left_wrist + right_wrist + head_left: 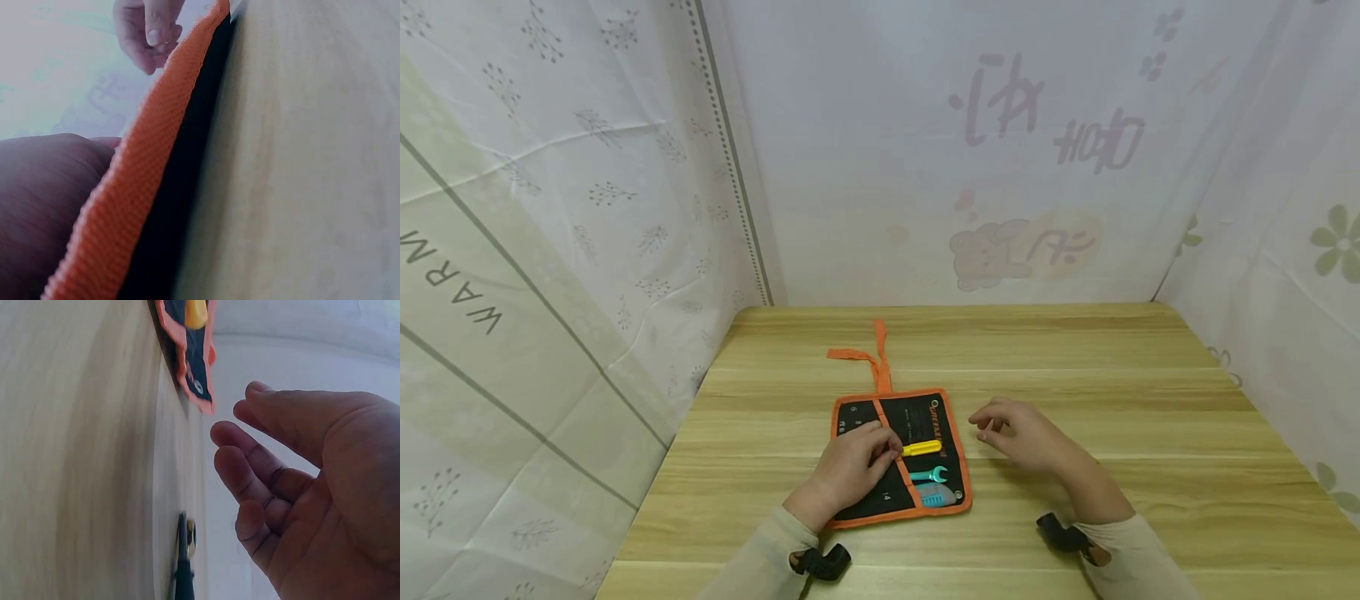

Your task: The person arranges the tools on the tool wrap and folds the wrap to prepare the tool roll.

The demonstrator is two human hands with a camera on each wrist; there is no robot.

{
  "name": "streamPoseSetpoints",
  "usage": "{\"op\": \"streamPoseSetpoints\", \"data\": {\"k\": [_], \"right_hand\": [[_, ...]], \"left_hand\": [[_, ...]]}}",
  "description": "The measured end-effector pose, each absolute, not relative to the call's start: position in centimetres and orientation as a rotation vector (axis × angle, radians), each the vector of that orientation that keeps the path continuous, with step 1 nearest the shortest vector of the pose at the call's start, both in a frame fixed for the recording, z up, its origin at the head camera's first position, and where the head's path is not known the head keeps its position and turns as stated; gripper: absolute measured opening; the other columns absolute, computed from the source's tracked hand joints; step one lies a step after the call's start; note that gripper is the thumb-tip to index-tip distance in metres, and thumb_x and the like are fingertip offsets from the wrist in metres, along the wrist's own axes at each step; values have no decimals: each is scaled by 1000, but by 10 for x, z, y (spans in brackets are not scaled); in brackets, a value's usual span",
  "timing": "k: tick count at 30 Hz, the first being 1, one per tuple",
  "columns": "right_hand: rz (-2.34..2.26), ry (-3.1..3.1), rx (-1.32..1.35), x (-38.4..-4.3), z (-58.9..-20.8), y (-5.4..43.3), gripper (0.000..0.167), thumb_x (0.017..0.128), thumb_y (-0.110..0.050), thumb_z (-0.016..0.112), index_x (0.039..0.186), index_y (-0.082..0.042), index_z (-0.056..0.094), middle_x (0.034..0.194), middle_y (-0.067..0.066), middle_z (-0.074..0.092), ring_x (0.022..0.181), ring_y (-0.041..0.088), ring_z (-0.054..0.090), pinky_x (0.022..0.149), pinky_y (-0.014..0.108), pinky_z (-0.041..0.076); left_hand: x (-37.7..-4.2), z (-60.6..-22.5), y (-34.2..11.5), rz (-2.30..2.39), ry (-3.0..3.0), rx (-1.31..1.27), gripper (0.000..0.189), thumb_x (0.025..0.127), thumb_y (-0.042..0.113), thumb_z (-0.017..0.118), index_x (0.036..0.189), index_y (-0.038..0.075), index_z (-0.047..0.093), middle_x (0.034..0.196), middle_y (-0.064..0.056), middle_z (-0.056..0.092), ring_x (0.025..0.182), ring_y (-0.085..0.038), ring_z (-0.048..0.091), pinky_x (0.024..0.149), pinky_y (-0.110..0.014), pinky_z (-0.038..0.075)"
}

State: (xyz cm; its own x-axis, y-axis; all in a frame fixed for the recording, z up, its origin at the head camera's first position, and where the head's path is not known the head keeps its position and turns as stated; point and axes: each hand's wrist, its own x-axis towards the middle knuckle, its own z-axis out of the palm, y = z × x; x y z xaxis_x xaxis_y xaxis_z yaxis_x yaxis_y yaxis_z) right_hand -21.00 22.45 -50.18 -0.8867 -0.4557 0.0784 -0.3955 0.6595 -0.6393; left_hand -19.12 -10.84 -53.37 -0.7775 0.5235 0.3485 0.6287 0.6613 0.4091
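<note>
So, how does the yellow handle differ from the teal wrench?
The yellow handle ends bluntly; the teal wrench ends in an open fork. The left hand is nearer the handle than the wrench. Both stick out past the orange band of the black pouch.

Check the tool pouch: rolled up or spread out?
Spread out. The pouch lies open on the table, its orange ties lying loose.

The pouch (893, 412) is black edged orange, the handle (923, 448) yellow, the wrench (929, 476) teal.
</note>
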Motion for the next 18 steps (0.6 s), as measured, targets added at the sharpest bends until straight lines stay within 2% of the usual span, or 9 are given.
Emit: {"op": "streamPoseSetpoints", "data": {"k": [7,18], "right_hand": [[-1075,2800,-613,-210,-505,245,22,102,-15,72,124,-13,75,114,0,71,97,13,63,85,38,55],[-1133,2823,-557,-208,-508,275,23,102,-18,72,124,-16,75,116,-2,72,96,16,62,76,33,53]], "left_hand": [[-193,-535,-110,-780,-2706,-914,7,101,27,74,103,33,71,84,19,51,66,-1,45,57,-21,40],[-197,-535,-112,-779,-2703,-872,10,103,28,71,113,29,70,79,20,49,62,0,44,53,-22,38]]}}
